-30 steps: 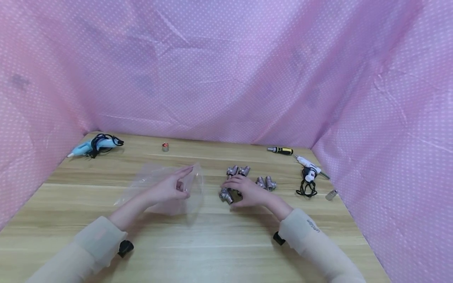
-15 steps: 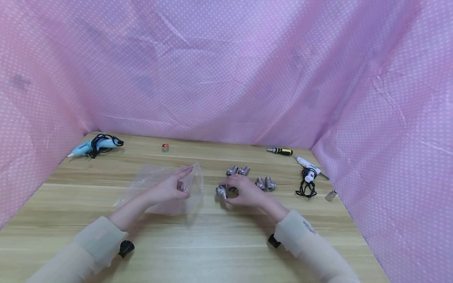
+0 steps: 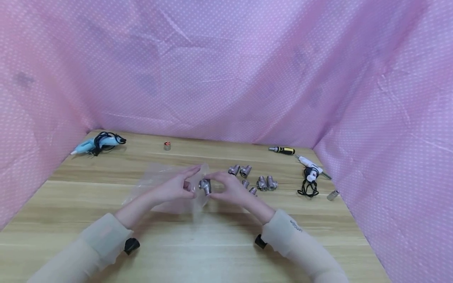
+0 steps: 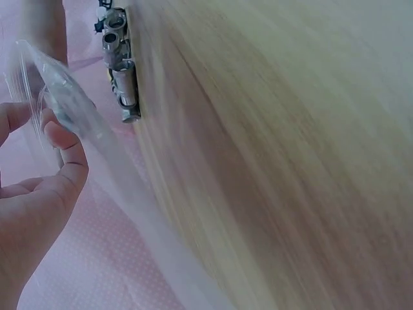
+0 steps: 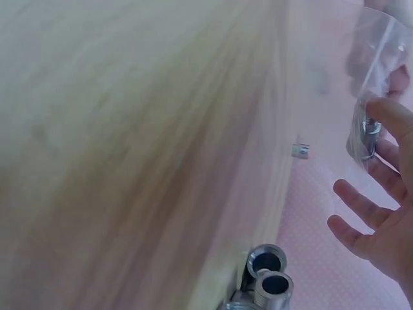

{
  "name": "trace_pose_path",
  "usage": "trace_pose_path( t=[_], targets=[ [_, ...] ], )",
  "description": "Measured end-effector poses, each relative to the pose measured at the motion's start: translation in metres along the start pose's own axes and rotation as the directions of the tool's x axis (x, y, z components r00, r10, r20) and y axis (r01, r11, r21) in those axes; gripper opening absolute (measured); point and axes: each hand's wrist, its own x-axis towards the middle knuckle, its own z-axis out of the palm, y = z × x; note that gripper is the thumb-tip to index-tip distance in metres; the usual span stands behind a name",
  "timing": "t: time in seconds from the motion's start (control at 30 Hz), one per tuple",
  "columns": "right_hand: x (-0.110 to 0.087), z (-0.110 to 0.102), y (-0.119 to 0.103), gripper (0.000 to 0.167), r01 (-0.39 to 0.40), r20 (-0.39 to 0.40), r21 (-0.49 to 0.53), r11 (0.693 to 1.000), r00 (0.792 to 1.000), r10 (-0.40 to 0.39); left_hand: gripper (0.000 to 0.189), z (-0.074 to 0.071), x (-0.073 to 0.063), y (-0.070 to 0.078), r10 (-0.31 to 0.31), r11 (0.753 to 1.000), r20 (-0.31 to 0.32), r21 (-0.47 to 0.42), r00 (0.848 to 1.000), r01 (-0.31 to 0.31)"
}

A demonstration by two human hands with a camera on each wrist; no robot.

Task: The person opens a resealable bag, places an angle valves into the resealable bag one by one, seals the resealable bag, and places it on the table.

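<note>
My left hand (image 3: 177, 188) holds the mouth of a clear plastic bag (image 3: 141, 188) apart, thumb and fingers curved at its edge. The rest of the bag lies to the left, under the forearm. Between the thumb and fingers of my right hand (image 3: 228, 190) is a shiny metal tee pipe fitting (image 3: 205, 186), right at the bag's mouth. Seen from the right wrist, the fitting (image 5: 369, 134) shows behind a layer of the film, with the ring and little fingers spread away. Several more tee fittings (image 3: 245, 171) lie on the table just beyond and beside the right hand.
At the back left lies a light blue tool (image 3: 85, 147) with a black cord; a small round container (image 3: 167, 146) stands right of it. A screwdriver (image 3: 284, 150), a white corded tool (image 3: 308, 163) and a metal cylinder (image 3: 332, 195) lie right. Pink dotted cloth (image 3: 212, 78) encloses the table.
My right hand has picked a tee fitting out of the group and carried it left to the bag's mouth. The left hand keeps holding the bag, nearly still.
</note>
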Motion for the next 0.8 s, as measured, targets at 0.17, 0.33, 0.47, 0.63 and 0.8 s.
trace_pose_path(
  t=[0.17, 0.33, 0.47, 0.63, 0.8],
  targets=[
    [0.004, 0.005, -0.001, 0.057, 0.021, 0.052, -0.036, 0.999, 0.998, -0.019, 0.097, 0.001, -0.001, 0.006, -0.002, 1.0, 0.025, -0.031, 1.0, 0.003],
    [0.005, 0.002, 0.002, 0.056, 0.005, 0.105, -0.097, 0.995, 0.995, 0.005, 0.095, -0.003, -0.004, 0.011, -0.009, 0.998, -0.007, 0.066, 1.0, 0.01],
    [0.005, -0.005, 0.006, 0.055, 0.058, 0.131, -0.123, 0.991, 0.991, -0.041, 0.09, -0.006, -0.007, 0.014, 0.052, 0.976, -0.031, 0.214, 0.998, -0.044],
    [0.005, -0.012, 0.006, 0.058, 0.09, 0.146, -0.118, 0.989, 0.987, -0.072, 0.087, -0.008, -0.011, 0.015, 0.102, 0.956, -0.019, 0.277, 0.995, -0.092],
    [0.007, -0.017, 0.006, 0.063, 0.08, 0.138, -0.112, 0.99, 0.988, -0.064, 0.087, -0.01, -0.012, 0.015, 0.102, 0.96, -0.023, 0.266, 0.995, -0.092]
  ],
)
